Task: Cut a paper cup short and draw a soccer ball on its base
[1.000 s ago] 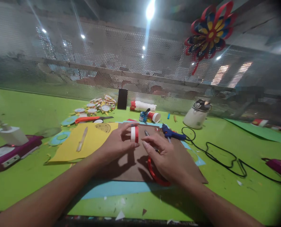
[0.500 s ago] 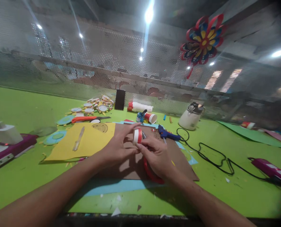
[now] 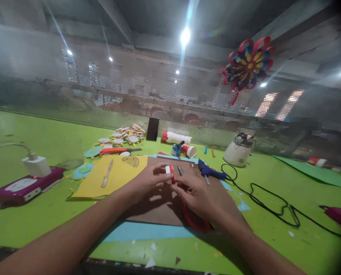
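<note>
My left hand point(image 3: 150, 178) grips a small red-and-white ring point(image 3: 169, 174) between thumb and fingers, above a brown board point(image 3: 159, 212). The ring resembles a slice of a paper cup. My right hand point(image 3: 197, 194) is just to its right, fingers loosely bent and apart; its thumb tip comes close to the ring's lower edge, and whether they touch is unclear. Beneath the right hand is a red loop handle point(image 3: 194, 221), probably of scissors, partly covered. A pointed metal tip point(image 3: 181, 170) shows beyond the fingers.
Left are yellow foam point(image 3: 94, 177) with a cutter point(image 3: 107, 173), orange-handled scissors point(image 3: 113, 151), a purple power strip point(image 3: 30, 187) and piled sun-shaped pieces point(image 3: 130, 134). A blue glue gun point(image 3: 212, 171) with its black cable point(image 3: 268, 191) is right. Behind stand a phone point(image 3: 152, 129), paper cups point(image 3: 176, 137) and a white jug point(image 3: 237, 151).
The ring has passed from my right fingers into my left hand's grip. My right hand has drawn slightly down and away. The whole view has shifted, with objects appearing lower and further right.
</note>
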A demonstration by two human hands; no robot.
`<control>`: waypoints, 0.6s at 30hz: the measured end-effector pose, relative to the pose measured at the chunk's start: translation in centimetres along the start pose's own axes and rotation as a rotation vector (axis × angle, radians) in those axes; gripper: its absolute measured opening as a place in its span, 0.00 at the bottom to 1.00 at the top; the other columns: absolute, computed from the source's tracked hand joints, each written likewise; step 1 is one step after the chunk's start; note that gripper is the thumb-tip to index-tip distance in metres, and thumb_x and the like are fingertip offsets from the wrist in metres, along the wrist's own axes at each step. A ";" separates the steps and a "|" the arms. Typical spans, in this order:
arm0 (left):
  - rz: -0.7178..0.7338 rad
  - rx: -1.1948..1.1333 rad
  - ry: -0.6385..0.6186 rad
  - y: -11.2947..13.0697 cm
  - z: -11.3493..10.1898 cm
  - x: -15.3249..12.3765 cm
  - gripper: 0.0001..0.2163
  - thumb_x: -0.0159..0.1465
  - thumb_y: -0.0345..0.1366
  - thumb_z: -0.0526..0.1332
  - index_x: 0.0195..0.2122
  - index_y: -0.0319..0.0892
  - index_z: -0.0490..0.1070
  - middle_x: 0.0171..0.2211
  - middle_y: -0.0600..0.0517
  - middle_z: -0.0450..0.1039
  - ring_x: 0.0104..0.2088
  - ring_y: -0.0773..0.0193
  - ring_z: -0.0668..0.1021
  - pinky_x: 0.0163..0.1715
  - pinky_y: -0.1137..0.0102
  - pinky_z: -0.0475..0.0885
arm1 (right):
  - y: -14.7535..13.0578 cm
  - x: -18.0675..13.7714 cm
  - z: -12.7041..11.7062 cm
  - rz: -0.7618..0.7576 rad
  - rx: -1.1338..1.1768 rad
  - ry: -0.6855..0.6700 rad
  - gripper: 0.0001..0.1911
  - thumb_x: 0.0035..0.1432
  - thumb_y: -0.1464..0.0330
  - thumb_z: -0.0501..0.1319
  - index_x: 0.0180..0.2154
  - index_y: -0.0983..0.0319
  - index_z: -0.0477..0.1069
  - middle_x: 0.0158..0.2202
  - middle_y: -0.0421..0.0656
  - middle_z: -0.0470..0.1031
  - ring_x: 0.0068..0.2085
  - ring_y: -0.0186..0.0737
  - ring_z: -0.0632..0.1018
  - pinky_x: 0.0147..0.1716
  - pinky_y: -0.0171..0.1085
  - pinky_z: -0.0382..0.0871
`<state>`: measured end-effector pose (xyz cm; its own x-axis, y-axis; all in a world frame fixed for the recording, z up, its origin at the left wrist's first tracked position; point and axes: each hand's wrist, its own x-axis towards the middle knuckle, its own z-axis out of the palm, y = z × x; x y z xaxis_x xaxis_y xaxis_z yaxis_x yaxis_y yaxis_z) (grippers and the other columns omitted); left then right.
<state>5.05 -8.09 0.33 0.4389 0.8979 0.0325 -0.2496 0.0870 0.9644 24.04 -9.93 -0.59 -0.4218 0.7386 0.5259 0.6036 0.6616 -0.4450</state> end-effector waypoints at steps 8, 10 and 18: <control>0.087 -0.106 0.270 0.3 -1.2 0.9 0.25 0.54 0.34 0.70 0.53 0.46 0.68 0.32 0.51 0.77 0.31 0.62 0.80 0.32 0.70 0.75 | -0.3 1.4 -2.5 0.229 -0.330 -0.112 0.12 0.63 0.67 0.56 0.38 0.60 0.78 0.39 0.48 0.80 0.37 0.43 0.78 0.37 0.38 0.67; 0.093 -0.108 0.315 0.4 -1.3 1.0 0.25 0.53 0.34 0.70 0.53 0.45 0.69 0.31 0.52 0.76 0.29 0.64 0.80 0.29 0.72 0.74 | -0.4 1.4 -3.3 0.258 -0.407 -0.163 0.12 0.61 0.66 0.57 0.33 0.60 0.79 0.35 0.47 0.80 0.34 0.43 0.78 0.32 0.37 0.65; 0.104 -0.052 0.283 -0.4 -2.1 1.6 0.22 0.58 0.40 0.67 0.53 0.42 0.70 0.34 0.48 0.76 0.30 0.65 0.78 0.34 0.70 0.76 | 0.5 1.0 -3.9 0.332 -0.531 -0.253 0.09 0.58 0.61 0.62 0.35 0.57 0.79 0.32 0.46 0.81 0.33 0.43 0.78 0.29 0.35 0.62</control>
<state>4.08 -5.79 -0.59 0.1527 0.9870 0.0492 -0.3274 0.0035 0.9449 26.56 -9.35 2.57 -0.2630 0.9421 0.2080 0.9519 0.2885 -0.1029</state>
